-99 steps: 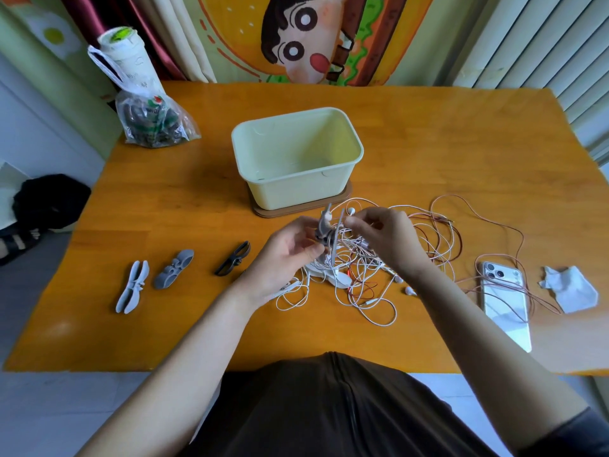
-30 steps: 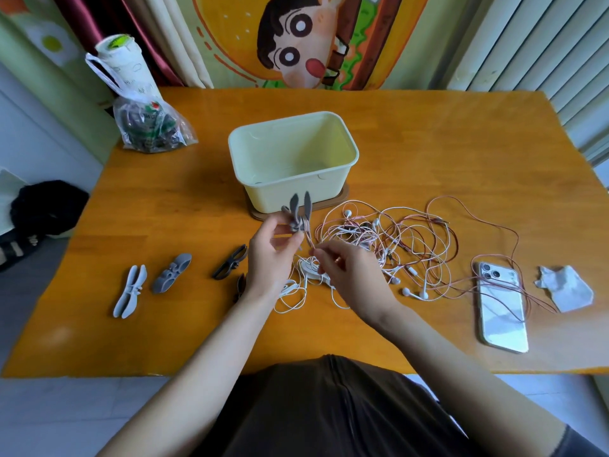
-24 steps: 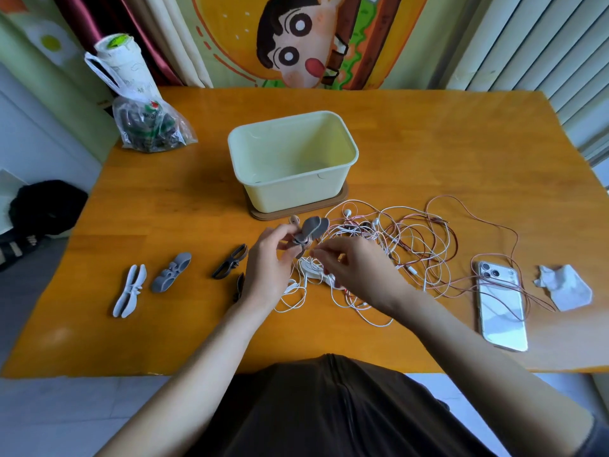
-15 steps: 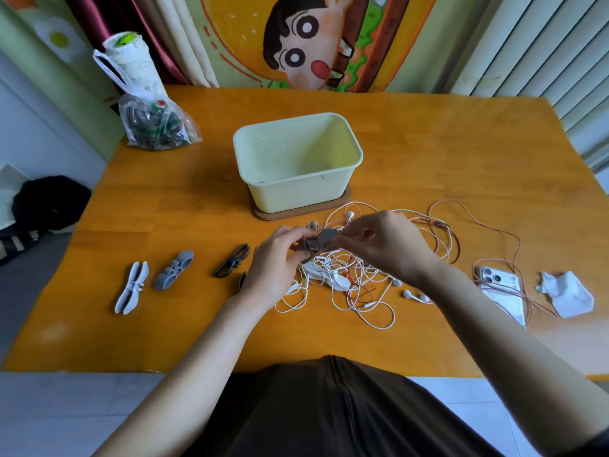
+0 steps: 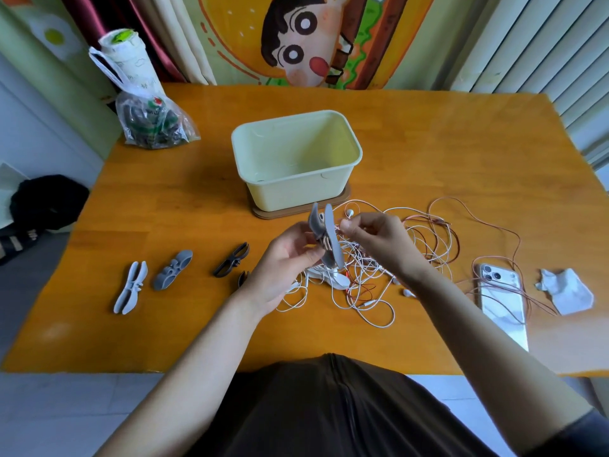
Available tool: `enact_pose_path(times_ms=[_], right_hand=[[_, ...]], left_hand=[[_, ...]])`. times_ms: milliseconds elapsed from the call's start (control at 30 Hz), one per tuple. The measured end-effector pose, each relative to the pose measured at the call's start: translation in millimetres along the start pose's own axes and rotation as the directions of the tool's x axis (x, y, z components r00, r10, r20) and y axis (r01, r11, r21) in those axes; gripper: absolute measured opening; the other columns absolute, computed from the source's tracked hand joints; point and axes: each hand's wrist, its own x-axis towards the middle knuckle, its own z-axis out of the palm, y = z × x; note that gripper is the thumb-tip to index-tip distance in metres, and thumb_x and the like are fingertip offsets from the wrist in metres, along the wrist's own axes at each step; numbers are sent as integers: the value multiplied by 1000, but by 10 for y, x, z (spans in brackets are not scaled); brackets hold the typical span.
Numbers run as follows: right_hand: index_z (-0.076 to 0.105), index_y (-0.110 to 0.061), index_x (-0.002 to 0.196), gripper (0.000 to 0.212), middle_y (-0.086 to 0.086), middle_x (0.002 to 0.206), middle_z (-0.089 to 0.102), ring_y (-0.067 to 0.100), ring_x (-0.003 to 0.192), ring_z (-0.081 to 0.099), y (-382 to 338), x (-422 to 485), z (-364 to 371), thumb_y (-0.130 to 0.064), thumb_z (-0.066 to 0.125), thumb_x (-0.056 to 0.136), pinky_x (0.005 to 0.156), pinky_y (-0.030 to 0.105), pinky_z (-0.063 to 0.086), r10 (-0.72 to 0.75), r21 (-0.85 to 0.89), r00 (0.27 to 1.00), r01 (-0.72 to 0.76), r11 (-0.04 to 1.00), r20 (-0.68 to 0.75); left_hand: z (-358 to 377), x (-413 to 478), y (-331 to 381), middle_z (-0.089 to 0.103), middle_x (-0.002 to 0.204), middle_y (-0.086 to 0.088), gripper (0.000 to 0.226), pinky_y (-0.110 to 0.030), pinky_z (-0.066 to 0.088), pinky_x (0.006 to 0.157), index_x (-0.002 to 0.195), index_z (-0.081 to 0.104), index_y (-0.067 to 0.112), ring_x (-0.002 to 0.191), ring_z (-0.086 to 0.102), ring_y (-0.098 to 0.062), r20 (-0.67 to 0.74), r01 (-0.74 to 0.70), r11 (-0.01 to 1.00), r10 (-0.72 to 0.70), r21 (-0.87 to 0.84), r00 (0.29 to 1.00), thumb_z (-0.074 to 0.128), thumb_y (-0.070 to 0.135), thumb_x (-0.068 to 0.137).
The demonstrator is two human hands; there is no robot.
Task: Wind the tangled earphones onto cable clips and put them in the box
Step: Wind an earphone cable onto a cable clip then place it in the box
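Clip (image 5: 323,239) grey, upright, above the near-centre of the desk (image 5: 164,199), wings pointing up, off the surface. A few turns of cord show round its waist.

Left hand (image 5: 283,265) grips the clip's lower half, thumb and fingers curled round it. Right hand (image 5: 379,239) just right of the clip's top, fingertips pinching a white cord that runs to the clip.

Earphones (image 5: 362,285): white tangle on the desk directly under and right of both hands, cords trailing up to the clip. One earbud (image 5: 350,212) lies just beyond the clip, near the box. Pink cable (image 5: 478,222) mixed into the right side of the tangle, looping out right and across the phone (image 5: 501,301).

Box (image 5: 296,159): pale yellow-green, open top, nothing visible inside, beyond the hands at desk centre, sitting on a brown mat (image 5: 263,214).

Left of the hands, in a row on the desk: black clip (image 5: 230,260), dark grey clip (image 5: 173,269), pale clip (image 5: 130,288). One more dark clip (image 5: 242,278) partly hidden by the left wrist.

Phone face down at the right near edge, crumpled white paper (image 5: 566,291) just right of it. Plastic bag (image 5: 151,127) at the far-left corner, contents unclear
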Motion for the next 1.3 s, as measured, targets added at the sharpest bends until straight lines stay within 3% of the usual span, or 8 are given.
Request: enact_pose_path(times_ms=[167, 300, 567, 733, 900, 1000, 1100, 1300], right_hand=[[64, 4, 81, 36, 1, 56, 44, 10, 51, 35, 56, -28, 221, -28, 54, 94, 49, 21, 28, 43, 114, 998, -37, 993, -51], [63, -12, 78, 22, 5, 63, 50, 7, 49, 38, 101, -47, 340, -18, 52, 96, 47, 20, 31, 58, 132, 996, -48, 990, -75], [57, -24, 71, 27, -18, 47, 51, 4, 43, 41, 106, -106, 483, -19, 52, 96, 43, 17, 31, 35, -93, 995, -44, 995, -96], [63, -18, 80, 22, -11, 63, 56, 5, 48, 45, 110, -187, 559, -25, 50, 97, 49, 17, 32, -45, -292, 999, 41, 956, -8], [67, -9, 107, 27, 0, 77, 62, 15, 67, 59, 37, -236, 552, -23, 45, 99, 63, 29, 48, -81, -371, 994, 105, 923, 80], [65, -10, 114, 29, 3, 85, 66, 18, 76, 62, 14, -235, 479, -23, 44, 99, 70, 30, 50, -44, -446, 985, 115, 888, 166], [66, -6, 108, 33, 5, 87, 68, 9, 64, 56, 13, -247, 408, -26, 41, 100, 57, 15, 39, 11, -489, 972, 109, 865, 236], [70, -6, 93, 24, -3, 72, 65, 5, 57, 55, -92, -181, 139, -21, 51, 96, 53, 15, 40, -10, -497, 982, 103, 861, 187]], left_hand=[[17, 32, -13, 69, 109, -4, 38, -33, 52, 95, 119, 54, 19, 108, 63, -20, -51, 23, 957, -39, -291, 998, 54, 11, 82], [-10, 37, -29, 68, 110, -12, 31, -31, 53, 93, 118, 55, 17, 109, 64, -27, -148, -2, 926, -58, -377, 987, 51, 9, 88], [-23, 86, -87, 68, 100, -10, 25, -30, 54, 84, 111, 57, 15, 97, 68, -25, -306, -66, 919, -62, -389, 950, 56, 13, 86], [-85, 95, -155, 67, 97, -6, 18, -30, 52, 85, 98, 61, 19, 91, 65, -20, -503, -66, 997, 75, 36, 861, 59, 3, 91], [-188, 73, -239, 69, 101, -4, 23, -18, 51, 77, 101, 63, 19, 90, 65, -12, -414, -50, 818, 342, 573, 844, 63, 1, 87], [-202, 84, -292, 64, 107, -6, 25, -6, 46, 71, 108, 66, 11, 88, 63, -13, -380, -26, 723, 394, 691, 837, 63, -2, 87], [-189, 82, -284, 60, 105, -4, 26, 0, 42, 72, 108, 67, 8, 88, 60, -12, -357, -19, 677, 412, 736, 839, 62, -5, 86], [-247, 30, -297, 59, 104, 0, 28, -10, 39, 74, 110, 68, 12, 96, 56, -13, -186, -16, 502, 348, 865, 919, 62, -4, 86]])
